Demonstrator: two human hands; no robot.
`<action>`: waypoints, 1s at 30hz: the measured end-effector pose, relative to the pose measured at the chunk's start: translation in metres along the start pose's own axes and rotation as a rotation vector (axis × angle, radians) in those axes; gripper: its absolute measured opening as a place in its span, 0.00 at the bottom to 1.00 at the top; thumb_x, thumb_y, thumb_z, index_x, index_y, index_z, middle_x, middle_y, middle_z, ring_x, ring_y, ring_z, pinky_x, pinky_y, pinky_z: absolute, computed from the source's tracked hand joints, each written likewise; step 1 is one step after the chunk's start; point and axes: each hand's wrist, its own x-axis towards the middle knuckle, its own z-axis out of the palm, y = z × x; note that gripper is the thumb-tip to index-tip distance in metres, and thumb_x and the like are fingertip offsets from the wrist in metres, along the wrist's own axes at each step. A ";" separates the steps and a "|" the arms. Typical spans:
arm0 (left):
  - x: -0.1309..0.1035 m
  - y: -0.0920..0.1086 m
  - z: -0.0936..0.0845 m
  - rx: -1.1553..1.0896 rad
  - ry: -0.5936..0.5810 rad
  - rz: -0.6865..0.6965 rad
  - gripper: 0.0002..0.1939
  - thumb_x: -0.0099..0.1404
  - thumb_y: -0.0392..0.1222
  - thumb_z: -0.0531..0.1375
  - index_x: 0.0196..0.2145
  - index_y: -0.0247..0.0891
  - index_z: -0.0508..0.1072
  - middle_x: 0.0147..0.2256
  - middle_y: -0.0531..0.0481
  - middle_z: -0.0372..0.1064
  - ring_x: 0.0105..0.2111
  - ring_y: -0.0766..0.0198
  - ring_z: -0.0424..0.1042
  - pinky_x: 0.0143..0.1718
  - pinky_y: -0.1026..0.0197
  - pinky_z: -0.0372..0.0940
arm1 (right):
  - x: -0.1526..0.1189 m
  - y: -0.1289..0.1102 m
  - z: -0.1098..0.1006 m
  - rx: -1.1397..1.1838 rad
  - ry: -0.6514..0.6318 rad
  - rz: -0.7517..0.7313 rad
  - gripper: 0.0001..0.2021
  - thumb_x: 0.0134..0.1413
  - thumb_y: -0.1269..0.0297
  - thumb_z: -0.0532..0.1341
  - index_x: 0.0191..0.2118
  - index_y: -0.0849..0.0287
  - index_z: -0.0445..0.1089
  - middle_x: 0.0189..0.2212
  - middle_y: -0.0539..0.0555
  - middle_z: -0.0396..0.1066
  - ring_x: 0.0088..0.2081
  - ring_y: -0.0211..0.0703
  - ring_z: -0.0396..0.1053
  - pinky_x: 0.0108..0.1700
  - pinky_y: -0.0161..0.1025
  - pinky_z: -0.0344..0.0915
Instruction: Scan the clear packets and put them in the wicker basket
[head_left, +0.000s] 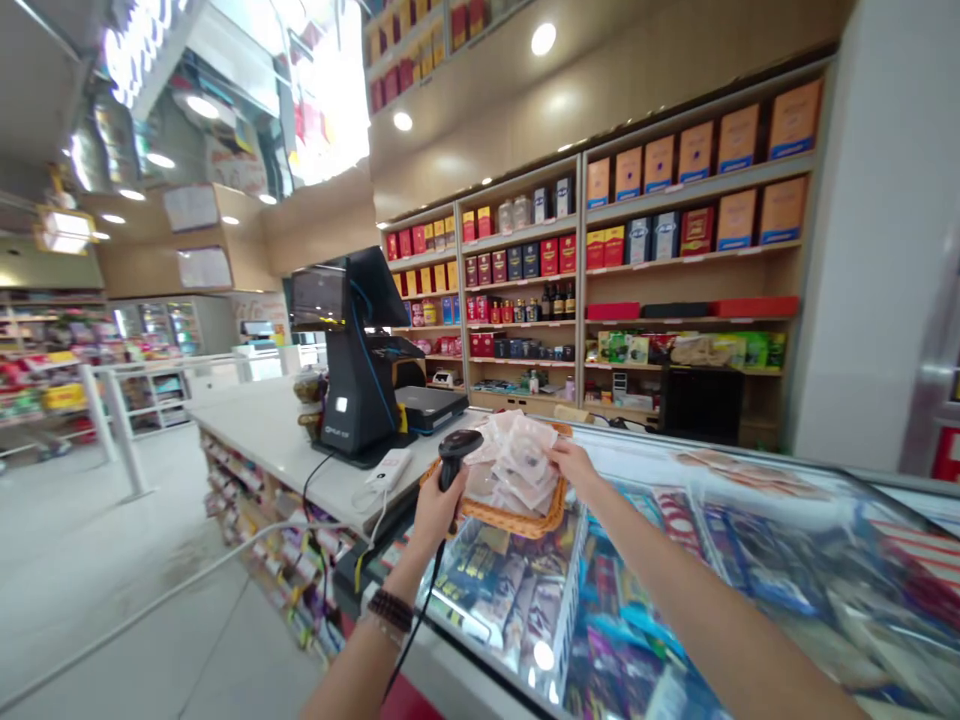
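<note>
- Reaching in from the lower edge with bare forearms (660,560), a dark bracelet (390,608) on the left wrist.
- Holding a black barcode scanner (459,445) in the left hand (433,512), fingers wrapped round its handle.
- Touching translucent packets (514,465) with the right hand (574,466); cannot tell whether fingers are clamped.
- Heaped in a wicker basket (517,522) over the glass display case (637,455), right of the checkout terminal (351,370).
</note>
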 end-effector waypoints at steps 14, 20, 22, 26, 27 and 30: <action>-0.011 -0.025 0.046 -0.095 -0.053 -0.003 0.31 0.53 0.70 0.69 0.30 0.39 0.68 0.17 0.58 0.61 0.14 0.71 0.58 0.17 0.67 0.53 | -0.026 0.005 -0.137 -0.567 0.283 -0.123 0.08 0.44 0.60 0.66 0.33 0.54 0.77 0.25 0.50 0.77 0.29 0.47 0.73 0.37 0.43 0.69; -0.023 -0.010 0.140 -0.250 -0.295 -0.027 0.33 0.53 0.73 0.68 0.29 0.39 0.67 0.18 0.59 0.60 0.13 0.73 0.58 0.15 0.67 0.54 | -0.032 -0.005 -0.262 -0.808 0.496 -0.076 0.06 0.49 0.61 0.64 0.34 0.53 0.76 0.30 0.55 0.80 0.36 0.54 0.78 0.43 0.47 0.71; -0.031 -0.006 0.171 -0.286 -0.400 -0.064 0.34 0.51 0.74 0.69 0.28 0.39 0.66 0.18 0.59 0.60 0.13 0.73 0.57 0.14 0.67 0.53 | -0.035 -0.010 -0.302 -0.885 0.584 -0.064 0.09 0.48 0.62 0.64 0.37 0.55 0.77 0.37 0.61 0.81 0.44 0.60 0.78 0.51 0.51 0.70; -0.047 -0.010 0.215 -0.303 -0.549 -0.145 0.34 0.49 0.74 0.70 0.31 0.39 0.68 0.19 0.60 0.60 0.12 0.73 0.57 0.14 0.67 0.51 | -0.032 -0.010 -0.361 -1.010 0.762 -0.019 0.24 0.48 0.59 0.65 0.51 0.65 0.75 0.53 0.75 0.75 0.61 0.74 0.69 0.63 0.60 0.61; -0.050 -0.014 0.222 -0.295 -0.568 -0.162 0.35 0.49 0.74 0.70 0.32 0.39 0.69 0.19 0.60 0.60 0.12 0.73 0.56 0.14 0.67 0.51 | -0.027 -0.007 -0.371 -1.057 0.781 -0.012 0.27 0.49 0.57 0.66 0.54 0.66 0.73 0.55 0.77 0.73 0.62 0.75 0.67 0.64 0.61 0.60; -0.057 -0.030 0.229 -0.256 -0.608 -0.208 0.35 0.49 0.75 0.70 0.31 0.39 0.68 0.19 0.60 0.60 0.12 0.73 0.56 0.14 0.67 0.50 | -0.004 0.005 -0.388 -1.244 0.734 -0.052 0.37 0.50 0.50 0.67 0.63 0.65 0.67 0.62 0.76 0.69 0.65 0.73 0.65 0.65 0.59 0.59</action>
